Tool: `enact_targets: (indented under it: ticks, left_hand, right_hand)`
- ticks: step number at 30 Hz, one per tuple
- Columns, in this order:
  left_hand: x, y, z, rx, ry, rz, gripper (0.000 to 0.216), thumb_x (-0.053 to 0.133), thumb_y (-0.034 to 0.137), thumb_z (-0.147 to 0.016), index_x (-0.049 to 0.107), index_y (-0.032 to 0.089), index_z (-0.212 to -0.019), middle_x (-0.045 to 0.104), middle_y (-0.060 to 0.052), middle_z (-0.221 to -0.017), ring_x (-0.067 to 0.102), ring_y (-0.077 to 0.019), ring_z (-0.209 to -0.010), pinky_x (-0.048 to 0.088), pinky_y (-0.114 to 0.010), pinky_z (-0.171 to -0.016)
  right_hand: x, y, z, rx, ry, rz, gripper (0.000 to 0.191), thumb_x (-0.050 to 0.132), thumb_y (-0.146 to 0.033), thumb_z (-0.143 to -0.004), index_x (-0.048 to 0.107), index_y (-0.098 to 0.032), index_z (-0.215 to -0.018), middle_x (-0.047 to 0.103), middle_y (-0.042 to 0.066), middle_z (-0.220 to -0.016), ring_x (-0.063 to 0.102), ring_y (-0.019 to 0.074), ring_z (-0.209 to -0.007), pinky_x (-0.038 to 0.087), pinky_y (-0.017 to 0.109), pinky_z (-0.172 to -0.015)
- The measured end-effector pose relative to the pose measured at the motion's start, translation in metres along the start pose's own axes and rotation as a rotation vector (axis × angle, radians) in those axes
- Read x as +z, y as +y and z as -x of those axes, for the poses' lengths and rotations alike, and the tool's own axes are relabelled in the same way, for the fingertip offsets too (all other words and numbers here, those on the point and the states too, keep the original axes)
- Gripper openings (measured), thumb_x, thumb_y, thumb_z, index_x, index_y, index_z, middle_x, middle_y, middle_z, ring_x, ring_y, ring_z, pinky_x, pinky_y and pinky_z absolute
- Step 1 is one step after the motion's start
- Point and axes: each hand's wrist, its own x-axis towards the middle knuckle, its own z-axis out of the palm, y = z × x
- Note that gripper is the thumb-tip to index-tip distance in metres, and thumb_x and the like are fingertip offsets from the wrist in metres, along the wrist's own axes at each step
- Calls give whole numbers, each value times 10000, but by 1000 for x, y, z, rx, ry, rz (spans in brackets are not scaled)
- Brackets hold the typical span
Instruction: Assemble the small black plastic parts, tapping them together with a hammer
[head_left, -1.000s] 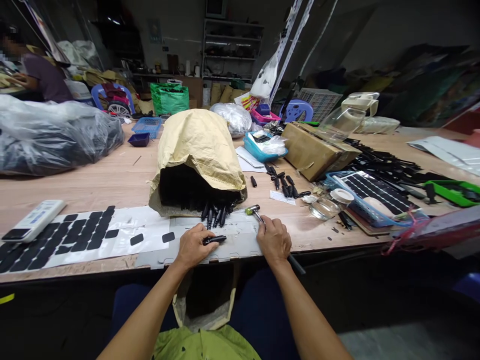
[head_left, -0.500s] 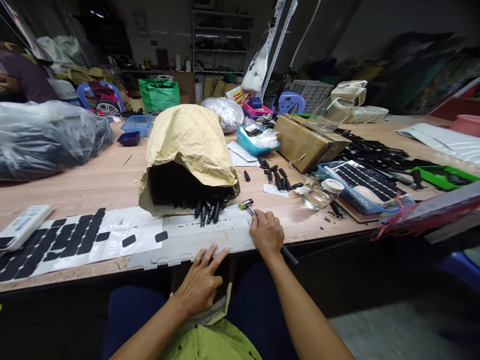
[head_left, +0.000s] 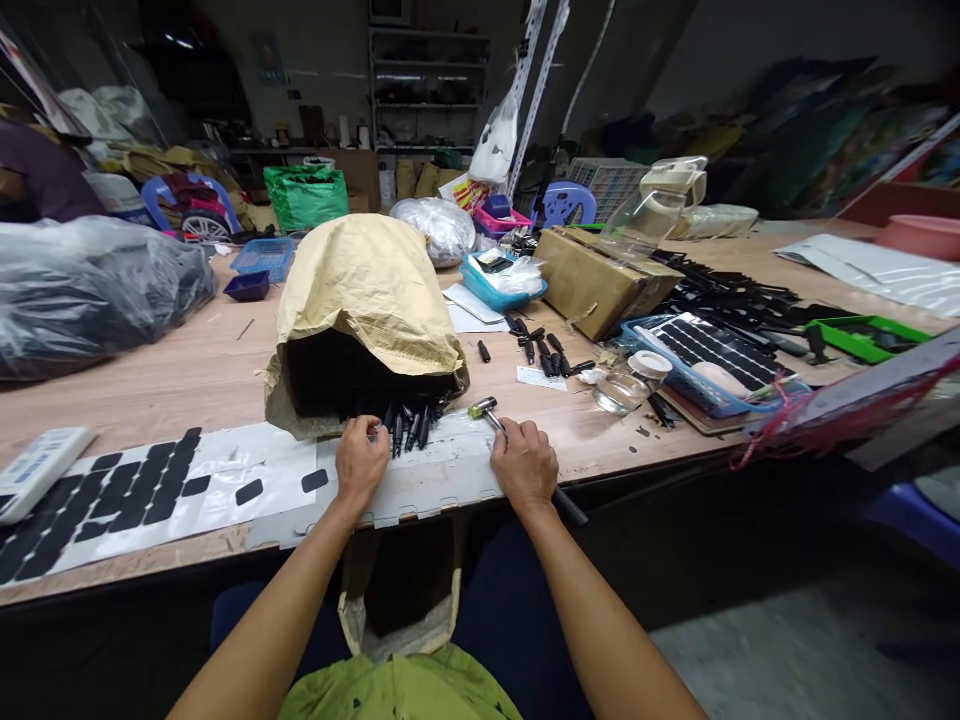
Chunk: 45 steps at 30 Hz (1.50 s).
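Observation:
My right hand point(head_left: 525, 465) is wrapped round a small hammer point(head_left: 482, 407) at the table's front edge; its head with a yellowish end points away from me, and the dark grip sticks out behind the hand. My left hand point(head_left: 361, 462) is at the mouth of a tan paper sack point(head_left: 364, 275), fingers curled beside several black tapered handle-like pieces point(head_left: 411, 428) that spill out. Whether a piece is between those fingers is hidden. Below both hands lies a grey-white board point(head_left: 442, 480) along the edge. Between my legs hangs an open bag point(head_left: 401, 590).
On the left are a sheet of black stickers point(head_left: 251, 480), a white device point(head_left: 45, 470) and a large plastic-wrapped bundle point(head_left: 97, 300). Rightward stand a cardboard box point(head_left: 600, 285), loose black pieces point(head_left: 547, 355), a clear jar point(head_left: 626, 385) and a blue basket point(head_left: 705, 385). A person point(head_left: 52, 170) sits far left.
My left hand has moved forward from the board's front edge to the pieces at the sack's mouth, its spread fingers now curled. My right hand keeps its hold on the hammer. The view has shifted slightly.

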Motion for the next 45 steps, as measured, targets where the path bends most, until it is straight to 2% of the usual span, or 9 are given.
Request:
enact_targets:
  ticks: [7, 10, 15, 24, 28, 32, 36, 39, 45]
  left_hand:
    - [0, 0, -12, -62, -83, -92, 142, 619, 321, -778, 674, 199, -825, 634, -50, -909, 600, -178, -755, 453, -284, -656]
    - [-12, -1, 2, 43, -61, 42, 156, 601, 281, -808, 660, 198, -927, 653, -28, -909, 575, -144, -683, 459, -275, -663]
    - [-16, -1, 30, 359, -339, 21, 168, 640, 280, -833, 693, 241, -987, 675, -11, -872, 597, -164, -769, 454, -291, -739]
    - [-7, -6, 30, 383, -394, -61, 215, 678, 277, -811, 675, 239, -1022, 663, -11, -870, 601, -185, -840, 412, -315, -774]
    - [-9, -5, 30, 378, -396, -43, 123, 677, 280, -814, 676, 225, -924, 641, -5, -853, 590, -170, -793, 411, -304, -768]
    - [-9, -4, 30, 359, -390, -31, 118, 671, 279, -821, 699, 220, -919, 620, -7, -825, 583, -165, -776, 411, -288, -739]
    - [-8, -5, 29, 339, -397, -5, 122, 679, 288, -821, 718, 224, -917, 627, -4, -797, 585, -160, -767, 408, -278, -728]
    - [-7, -7, 28, 338, -401, 2, 124, 690, 297, -816, 727, 222, -908, 623, 1, -752, 581, -162, -763, 399, -273, -713]
    - [-4, -9, 27, 333, -399, 19, 134, 726, 283, -789, 732, 218, -905, 614, 14, -729, 572, -157, -762, 385, -277, -721]
  right_hand:
    - [-1, 0, 0, 6, -10, -10, 261, 516, -257, -903, 664, -214, -1114, 583, 81, -924, 471, 211, -849, 290, 320, -671]
    - [-1, -1, -1, 10, -21, -9, 257, 517, -254, -905, 662, -217, -1114, 585, 79, -936, 472, 209, -852, 289, 319, -673]
    - [-2, -2, -1, 15, -35, -3, 253, 520, -251, -907, 658, -213, -1116, 586, 80, -942, 473, 208, -851, 282, 315, -671]
    - [-2, 0, -3, 4, -49, -13, 272, 507, -247, -911, 669, -202, -1125, 601, 87, -941, 487, 210, -854, 303, 311, -675]
    - [-11, 2, -7, 51, -124, -162, 278, 503, -218, -908, 687, -209, -1116, 618, 79, -953, 521, 203, -873, 351, 296, -692]
    - [-32, -5, 8, 92, -44, -521, 296, 471, -252, -924, 675, -207, -1134, 643, 67, -992, 580, 193, -895, 437, 291, -733]
    - [-53, -23, 40, -79, -84, -850, 316, 460, -293, -950, 652, -198, -1182, 666, 75, -1072, 615, 185, -1009, 484, 309, -892]
    - [-61, -34, 60, -162, -173, -887, 337, 440, -280, -970, 637, -227, -1238, 670, 67, -1066, 625, 172, -1007, 490, 304, -919]
    - [-58, -36, 72, -150, -267, -814, 360, 428, -284, -980, 619, -262, -1284, 660, 51, -1004, 635, 164, -921, 505, 288, -870]
